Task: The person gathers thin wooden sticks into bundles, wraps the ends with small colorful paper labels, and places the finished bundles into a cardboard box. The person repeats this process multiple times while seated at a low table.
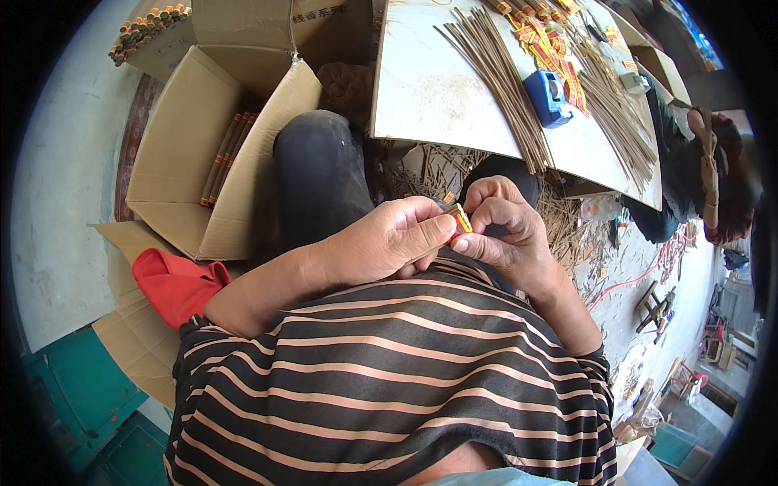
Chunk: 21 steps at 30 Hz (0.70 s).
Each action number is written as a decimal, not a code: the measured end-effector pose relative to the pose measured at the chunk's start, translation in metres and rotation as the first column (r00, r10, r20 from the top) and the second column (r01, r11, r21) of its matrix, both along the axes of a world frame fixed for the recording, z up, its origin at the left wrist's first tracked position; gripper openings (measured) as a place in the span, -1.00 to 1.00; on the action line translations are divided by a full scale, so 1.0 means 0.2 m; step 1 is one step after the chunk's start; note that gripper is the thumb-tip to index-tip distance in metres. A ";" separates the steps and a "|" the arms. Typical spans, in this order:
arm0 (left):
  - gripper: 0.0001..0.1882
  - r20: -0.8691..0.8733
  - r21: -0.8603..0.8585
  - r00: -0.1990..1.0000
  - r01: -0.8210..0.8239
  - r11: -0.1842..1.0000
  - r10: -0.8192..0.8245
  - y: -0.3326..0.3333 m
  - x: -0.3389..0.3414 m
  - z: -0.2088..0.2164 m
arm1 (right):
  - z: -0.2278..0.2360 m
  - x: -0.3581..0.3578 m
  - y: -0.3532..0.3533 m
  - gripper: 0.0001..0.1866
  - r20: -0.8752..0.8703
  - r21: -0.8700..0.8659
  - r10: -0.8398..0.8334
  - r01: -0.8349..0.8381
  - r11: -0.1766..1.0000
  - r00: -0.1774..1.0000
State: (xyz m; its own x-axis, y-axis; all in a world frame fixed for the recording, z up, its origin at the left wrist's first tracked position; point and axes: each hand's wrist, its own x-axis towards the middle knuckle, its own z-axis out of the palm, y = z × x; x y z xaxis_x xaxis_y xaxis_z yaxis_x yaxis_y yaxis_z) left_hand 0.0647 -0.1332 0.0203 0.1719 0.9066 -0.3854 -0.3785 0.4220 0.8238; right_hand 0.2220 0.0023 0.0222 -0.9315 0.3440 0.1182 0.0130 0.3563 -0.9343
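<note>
Close to my striped shirt, both hands meet at a bundle of incense sticks with a red and yellow paper band round its end. My left hand is closed round the bundle, thumb along the band. On its other side my right hand pinches the band's edge between thumb and bent fingers. Most of the bundle's length is hidden by my hands. Loose brown incense sticks lie on the white table ahead, beside a blue tape dispenser and red and yellow paper bands.
At my left stands an open cardboard box with several banded bundles inside. A red cloth lies by my left elbow. More bundles are stacked at the far left. Broken sticks litter the floor under the table. Another person is at the right.
</note>
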 end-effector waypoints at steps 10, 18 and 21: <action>-0.49 0.018 -0.003 1.000 0.010 1.000 -0.010 -0.01 -0.01 0.01 | 0.04 -0.02 -0.01 -0.72 0.069 -0.165 0.023 -0.011 0.986 0.997; -0.48 -0.005 0.038 1.000 0.019 0.999 -0.019 0.00 0.00 0.00 | 0.06 -0.02 0.00 -0.72 0.079 -0.182 0.048 -0.033 0.983 0.996; -0.51 -0.023 0.036 1.000 0.006 0.999 -0.005 0.00 0.00 -0.01 | 0.05 -0.02 0.00 -0.72 0.067 -0.169 0.043 -0.031 0.985 0.997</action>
